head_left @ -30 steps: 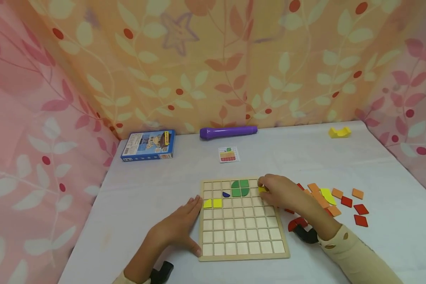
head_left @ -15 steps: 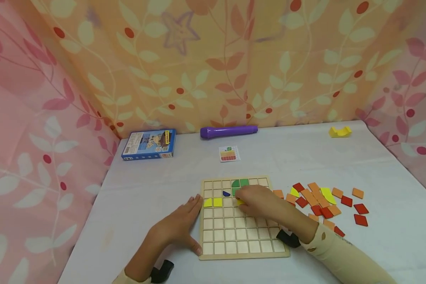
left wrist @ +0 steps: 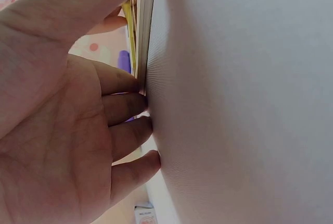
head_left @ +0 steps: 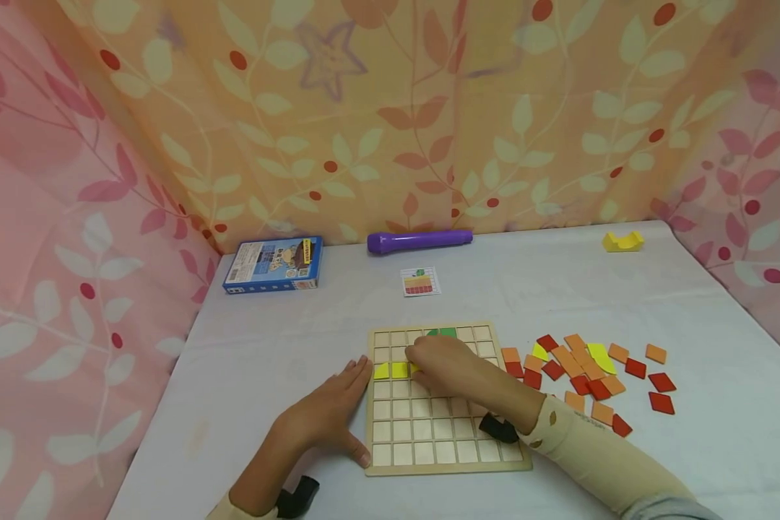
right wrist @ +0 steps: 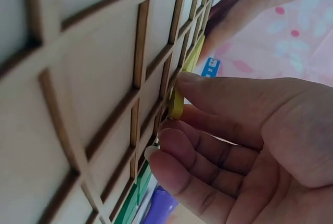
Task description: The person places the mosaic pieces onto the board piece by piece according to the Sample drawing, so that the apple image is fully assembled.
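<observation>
A square wooden grid board [head_left: 448, 471] lies on the white-covered table. My left hand [head_left: 325, 408] rests along its left edge, fingers straight and thumb at the lower left corner. With thumb and fingers, my right hand [head_left: 448, 365] pinches a yellow tile [right wrist: 177, 101] at the board's third row. Just left of it, a yellow square tile [head_left: 399, 370] and a yellow tile with a cut corner [head_left: 380, 371] sit in cells of that row. Green tiles [head_left: 447, 333] show in the top row; my right hand covers part of them and the cells nearby.
Loose red, orange and yellow tiles [head_left: 585, 361] lie scattered right of the board. Beyond it are a small pattern card [head_left: 419, 282], a purple microphone-shaped stick [head_left: 419, 242], a blue box [head_left: 273, 266] and a yellow curved block [head_left: 622, 242]. Patterned curtains [head_left: 390, 108] enclose the table.
My right hand has moved left across the board, carrying the yellow tile from the upper right edge to beside the two yellow tiles. My left hand stays at the board's edge.
</observation>
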### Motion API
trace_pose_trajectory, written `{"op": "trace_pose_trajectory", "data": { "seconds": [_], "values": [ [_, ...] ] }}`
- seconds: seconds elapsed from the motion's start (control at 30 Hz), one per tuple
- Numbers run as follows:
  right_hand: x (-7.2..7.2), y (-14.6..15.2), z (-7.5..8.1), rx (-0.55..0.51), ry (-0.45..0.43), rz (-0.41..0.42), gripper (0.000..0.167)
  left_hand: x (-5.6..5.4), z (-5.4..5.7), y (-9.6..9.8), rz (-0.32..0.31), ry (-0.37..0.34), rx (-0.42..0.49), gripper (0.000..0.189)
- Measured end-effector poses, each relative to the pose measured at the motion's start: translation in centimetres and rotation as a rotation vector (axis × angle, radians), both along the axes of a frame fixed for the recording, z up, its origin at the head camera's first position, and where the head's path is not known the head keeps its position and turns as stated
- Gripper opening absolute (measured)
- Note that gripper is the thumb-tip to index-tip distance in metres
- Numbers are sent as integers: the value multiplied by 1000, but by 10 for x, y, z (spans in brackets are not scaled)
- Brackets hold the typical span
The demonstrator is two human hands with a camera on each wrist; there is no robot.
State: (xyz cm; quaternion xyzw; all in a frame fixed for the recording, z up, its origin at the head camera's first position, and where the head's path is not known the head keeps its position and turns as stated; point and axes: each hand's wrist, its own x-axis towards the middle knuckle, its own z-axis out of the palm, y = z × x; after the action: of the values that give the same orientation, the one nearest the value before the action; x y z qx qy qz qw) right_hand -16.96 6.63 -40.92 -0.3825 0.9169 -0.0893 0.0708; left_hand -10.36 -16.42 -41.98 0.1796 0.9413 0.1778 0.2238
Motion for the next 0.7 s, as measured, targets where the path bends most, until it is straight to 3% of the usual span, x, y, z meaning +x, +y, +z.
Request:
{"op": "trace_pose_trajectory", "data": {
  "seconds": [0.47, 0.7],
  "values": [
    [2, -1, -1, -32, -12, -18, 11, 1, 0, 2, -6, 3, -3, 146],
    [-2, 37, 7, -110, 7, -70, 11, 1, 2, 3, -3, 10, -2, 146]
  ]
}}
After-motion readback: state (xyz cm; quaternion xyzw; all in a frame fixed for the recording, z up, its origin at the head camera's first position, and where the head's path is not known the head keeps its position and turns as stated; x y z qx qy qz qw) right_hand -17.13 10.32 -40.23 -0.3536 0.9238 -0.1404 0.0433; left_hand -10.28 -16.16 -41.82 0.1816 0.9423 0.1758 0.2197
